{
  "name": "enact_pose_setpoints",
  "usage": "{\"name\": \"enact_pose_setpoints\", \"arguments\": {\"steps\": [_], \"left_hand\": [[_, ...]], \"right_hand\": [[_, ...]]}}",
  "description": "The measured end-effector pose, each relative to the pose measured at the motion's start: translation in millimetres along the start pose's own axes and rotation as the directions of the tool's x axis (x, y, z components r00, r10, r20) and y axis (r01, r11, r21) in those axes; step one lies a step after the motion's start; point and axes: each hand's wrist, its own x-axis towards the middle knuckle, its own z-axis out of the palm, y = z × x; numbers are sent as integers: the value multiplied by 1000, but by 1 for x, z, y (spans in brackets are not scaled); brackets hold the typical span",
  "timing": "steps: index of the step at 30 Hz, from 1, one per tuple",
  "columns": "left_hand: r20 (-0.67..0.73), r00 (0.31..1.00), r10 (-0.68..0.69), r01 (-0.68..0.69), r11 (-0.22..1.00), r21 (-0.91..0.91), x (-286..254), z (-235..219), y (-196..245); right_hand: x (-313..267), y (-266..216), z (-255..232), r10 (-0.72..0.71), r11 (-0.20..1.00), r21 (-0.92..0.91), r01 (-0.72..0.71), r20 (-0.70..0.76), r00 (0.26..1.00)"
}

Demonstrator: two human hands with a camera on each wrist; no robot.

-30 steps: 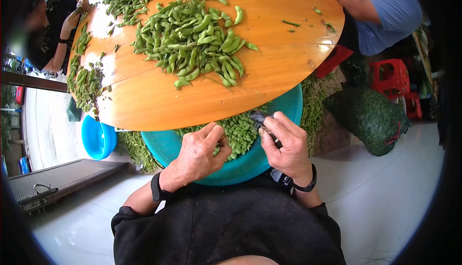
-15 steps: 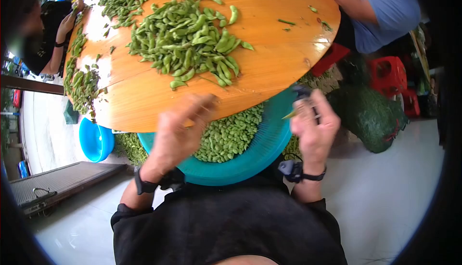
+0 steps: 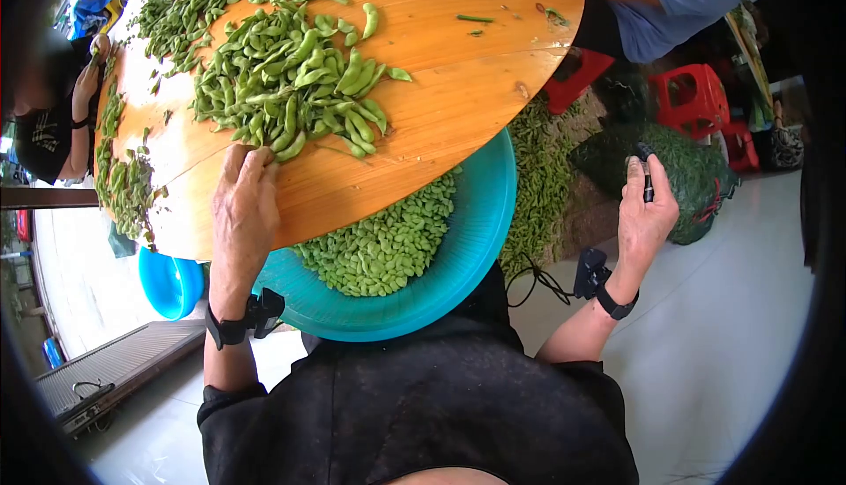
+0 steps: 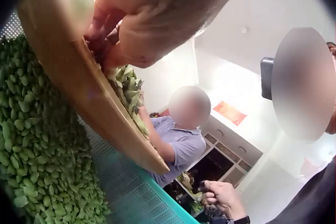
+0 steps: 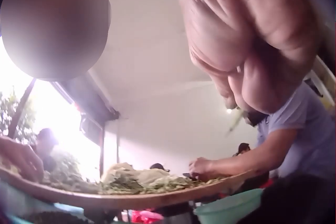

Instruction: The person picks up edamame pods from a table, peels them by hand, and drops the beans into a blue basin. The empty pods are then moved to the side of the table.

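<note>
My left hand [image 3: 242, 212] reaches over the near edge of the round wooden table [image 3: 414, 150]. Its bent fingertips are at the front of a pile of green soybean pods [image 3: 291, 88]; what lies under them is hidden. In the left wrist view, pods [image 4: 128, 85] show just beyond the fingers. Off to the right, my right hand [image 3: 648, 221] grips a small black tool [image 3: 649, 189], partly covered by fingers. A blurred green sliver [image 5: 234, 121] shows by those fingertips in the right wrist view. Shelled green beans [image 3: 379, 247] fill the middle of a teal basket [image 3: 480, 229] below the table edge.
A person in a blue shirt [image 3: 687, 0] sits across to the right, another in black [image 3: 44, 141] at left. Beyond my right hand are a filled green net sack [image 3: 696, 194] and a red stool [image 3: 692, 102]. A blue basin [image 3: 167, 282] stands at lower left.
From together over the basket, my hands have parted: the left moved left and forward to the pods, the right out to the right with the black tool. The view has shifted right.
</note>
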Motion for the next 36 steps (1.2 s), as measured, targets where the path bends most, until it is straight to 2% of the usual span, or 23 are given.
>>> {"name": "enact_pose_setpoints", "arguments": {"steps": [2,4,6,7,8,10,12,15,16,17,18,19,20,22,24,26,28,30,32,33,34,35,36], "left_hand": [[-7,1000,-14,13,999,-29,-2,0,-2],[-16,999,-29,28,998,-61,-2,-3,2],[-35,993,-111,105,986,-127,-1,-8,16],[-40,992,-118,106,967,-230,-4,-6,17],[30,977,-210,206,906,-369,-8,-5,24],[264,926,-269,377,648,-662,-18,-3,40],[415,888,-197,457,476,-752,-25,0,59],[587,802,-109,592,269,-760,-33,9,70],[610,783,-117,621,144,-770,-36,14,72],[630,765,-130,642,87,-762,-36,14,73],[650,747,-143,659,30,-751,-35,14,73],[644,750,-152,654,29,-756,-35,15,73],[628,760,-170,642,47,-765,-35,15,73],[603,773,-197,624,67,-778,-34,17,75],[487,843,-229,533,229,-814,-35,19,78],[442,863,-242,497,257,-829,-36,22,79],[332,908,-254,414,439,-797,-37,23,80],[296,922,-251,382,455,-804,-39,27,78],[262,933,-245,351,471,-809,-39,26,80],[338,907,-252,412,366,-834,-39,24,82],[412,876,-249,470,256,-845,-39,23,84],[413,876,-249,471,256,-844,-38,24,83],[547,813,-202,561,15,-828,-38,25,81]], "right_hand": [[-8,-15,-2,35,999,31,-35,20,999],[-21,-49,-1,142,946,236,-223,319,937],[-39,-71,7,52,889,358,-286,541,839],[-49,-78,14,-37,878,397,-267,614,789],[-59,-86,22,-130,864,436,-251,676,726],[-74,-106,36,-323,796,555,-244,729,604],[-88,-118,50,-441,782,601,-168,723,532],[-103,-118,64,-423,752,617,-231,721,549],[-103,-119,66,-403,741,612,-277,735,545],[-104,-120,66,-411,739,615,-274,735,540],[-104,-120,65,-374,703,602,-378,765,524],[-104,-121,65,-339,658,582,-478,796,501],[-104,-123,64,-348,658,583,-476,796,494],[-102,-129,61,-309,558,556,-616,828,468],[-103,-127,63,-340,542,580,-608,813,472],[-102,-126,64,-323,493,562,-665,827,460],[-101,-127,63,-319,472,547,-691,837,444],[-101,-130,62,-317,451,530,-718,847,426],[-101,-133,62,-308,472,563,-678,826,472],[-101,-133,62,-308,472,564,-678,826,472],[-101,-132,63,-310,530,593,-606,800,513],[-102,-131,64,-314,585,615,-529,773,551],[-103,-128,67,-313,585,614,-530,773,552]]}}
